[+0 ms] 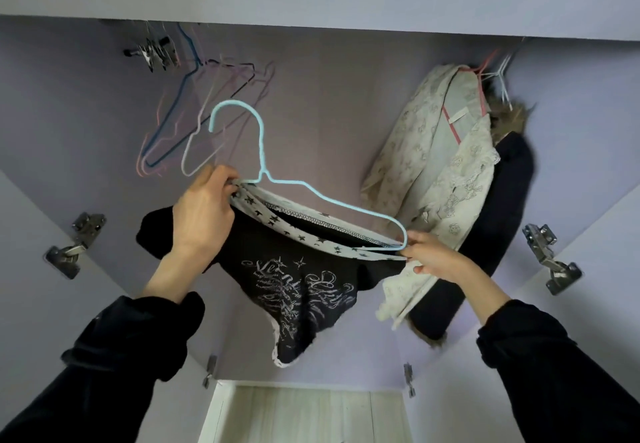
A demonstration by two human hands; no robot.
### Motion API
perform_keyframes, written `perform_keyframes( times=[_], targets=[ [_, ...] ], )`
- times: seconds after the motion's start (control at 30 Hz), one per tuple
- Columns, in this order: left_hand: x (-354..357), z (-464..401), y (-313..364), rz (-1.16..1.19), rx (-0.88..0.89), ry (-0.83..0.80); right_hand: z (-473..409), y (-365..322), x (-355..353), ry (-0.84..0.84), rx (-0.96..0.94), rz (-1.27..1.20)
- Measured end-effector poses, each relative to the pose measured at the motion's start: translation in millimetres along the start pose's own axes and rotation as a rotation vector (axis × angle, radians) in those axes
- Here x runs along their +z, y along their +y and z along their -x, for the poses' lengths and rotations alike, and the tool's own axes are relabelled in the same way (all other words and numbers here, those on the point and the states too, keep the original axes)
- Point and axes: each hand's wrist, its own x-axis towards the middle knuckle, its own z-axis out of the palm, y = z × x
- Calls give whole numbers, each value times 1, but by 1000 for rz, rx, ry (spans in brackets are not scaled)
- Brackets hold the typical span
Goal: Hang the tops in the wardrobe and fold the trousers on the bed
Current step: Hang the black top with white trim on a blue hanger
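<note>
A black top (298,290) with a pale printed design and a star-patterned neckband hangs in front of the open wardrobe. A light blue wire hanger (263,168) sits in its neck opening, hook upward. My left hand (201,214) grips the neckband at the hanger's left shoulder. My right hand (433,255) pinches the neckband and the hanger's right end. The lower part of the hanger is hidden inside the top.
Several empty wire hangers (194,103) hang on the rail at the upper left. A cream patterned shirt (446,179) and a dark coat (498,207) with a fur collar hang at the right. Door hinges (74,245) flank the opening. Pale floor (311,415) shows below.
</note>
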Motion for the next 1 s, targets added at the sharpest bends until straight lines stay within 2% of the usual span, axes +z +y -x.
perform_keyframes(
  times=[0.1,0.2,0.4,0.47,0.6,0.67,0.77,0.8,0.9,1.0],
  targets=[
    [5,3,1,-83,37,-36,4,-3,-7,53,18,-32],
    [5,5,-1,-156,84,-58,6,-17,-10,142,-45,-37],
    [14,11,19,-123,144,-96,15,-63,13,200,-307,397],
    [18,14,26,-75,134,-107,19,-73,23,149,-355,398],
    [23,15,28,34,60,-95,33,-86,26,-153,-324,240],
    [22,14,24,81,14,-82,38,-89,20,-205,-345,299],
    [21,11,24,154,-34,-70,39,-89,20,-37,-472,626],
    [20,9,26,173,-36,-72,39,-88,22,31,-530,666],
    [18,3,29,238,-14,-72,39,-83,29,145,-670,565],
    [13,-1,26,215,63,-85,39,-81,24,219,-714,440]
  ],
)
